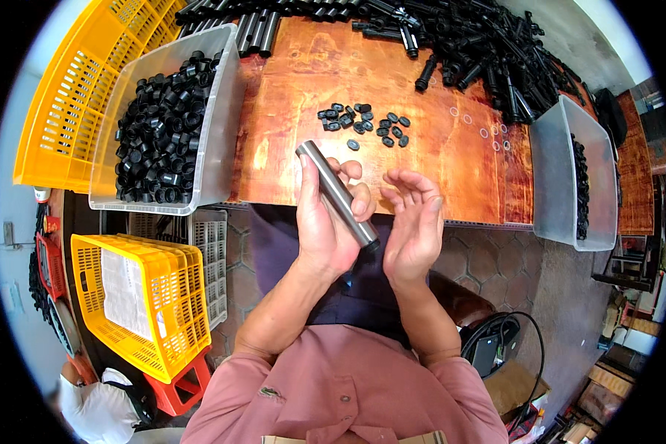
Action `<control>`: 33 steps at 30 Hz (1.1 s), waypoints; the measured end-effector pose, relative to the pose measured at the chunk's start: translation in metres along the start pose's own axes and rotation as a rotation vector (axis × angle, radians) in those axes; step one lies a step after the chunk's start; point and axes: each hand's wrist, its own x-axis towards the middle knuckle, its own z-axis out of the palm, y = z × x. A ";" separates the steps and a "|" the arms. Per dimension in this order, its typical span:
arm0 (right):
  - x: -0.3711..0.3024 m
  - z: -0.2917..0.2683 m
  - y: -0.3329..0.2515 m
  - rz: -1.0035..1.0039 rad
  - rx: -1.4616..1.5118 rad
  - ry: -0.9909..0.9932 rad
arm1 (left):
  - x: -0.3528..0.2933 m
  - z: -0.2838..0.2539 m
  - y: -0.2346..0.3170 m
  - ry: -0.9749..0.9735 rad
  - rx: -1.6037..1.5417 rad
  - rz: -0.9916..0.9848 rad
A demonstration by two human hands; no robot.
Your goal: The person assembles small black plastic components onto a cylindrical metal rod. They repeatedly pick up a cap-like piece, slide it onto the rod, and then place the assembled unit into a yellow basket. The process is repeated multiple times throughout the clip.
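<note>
My left hand (320,235) is wrapped round a grey metal tube (334,189), held at a slant over the table's front edge. The tube's upper end points up and to the left. At its lower end, near my right hand (414,235), a black end piece shows. That right hand is open and apart from the tube, palm turned inward, its fingers loosely curved with nothing in them. Beyond both hands, several small black oval pieces (354,145) lie in a loose group on the reddish-brown wooden table (296,89).
A clear bin of black caps (226,96) stands left, beside yellow crates (118,44). Grey tubes (253,33) and a heap of black rod-like parts (466,63) lie at the back. Thin white rings (484,133) and another clear bin (555,177) are on the right.
</note>
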 end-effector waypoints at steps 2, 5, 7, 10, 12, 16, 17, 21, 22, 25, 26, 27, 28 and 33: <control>-0.005 -0.010 0.000 0.052 -0.110 -0.039 | 0.003 0.003 0.004 0.075 0.005 0.037; -0.013 -0.015 -0.006 0.223 -0.149 -0.205 | 0.012 -0.009 0.008 0.049 0.035 0.094; -0.019 -0.015 -0.006 0.354 -0.110 -0.271 | 0.009 -0.023 0.003 0.011 0.231 0.070; -0.018 -0.016 -0.011 0.433 -0.316 -0.335 | 0.006 -0.030 0.001 -0.024 0.679 0.109; -0.016 -0.011 -0.016 0.416 -0.323 -0.313 | 0.002 -0.021 0.017 -0.084 0.932 0.056; -0.015 -0.033 -0.011 0.462 -0.162 -0.421 | -0.023 -0.003 0.057 -0.325 1.471 0.112; -0.016 -0.035 -0.011 0.426 -0.192 -0.420 | -0.034 -0.002 0.063 -0.345 1.708 0.395; -0.018 -0.046 -0.009 0.356 -0.215 -0.390 | -0.068 0.032 0.141 -0.407 1.879 0.668; -0.019 -0.048 -0.009 0.357 -0.201 -0.373 | -0.069 0.041 0.161 -0.299 1.887 0.659; -0.023 -0.048 -0.003 0.279 -0.427 -0.284 | -0.032 0.044 0.223 -0.116 2.185 0.687; -0.025 -0.050 -0.003 0.248 -0.562 -0.258 | -0.023 0.040 0.239 -0.067 2.282 0.551; -0.024 -0.043 -0.008 0.133 -0.667 -0.268 | -0.014 0.039 0.250 -0.063 2.416 0.384; -0.024 -0.039 -0.011 0.103 -0.667 -0.286 | -0.007 0.035 0.258 -0.071 2.542 0.214; -0.025 -0.047 -0.011 0.372 -0.277 -0.391 | 0.007 0.013 0.269 -0.140 2.521 -0.110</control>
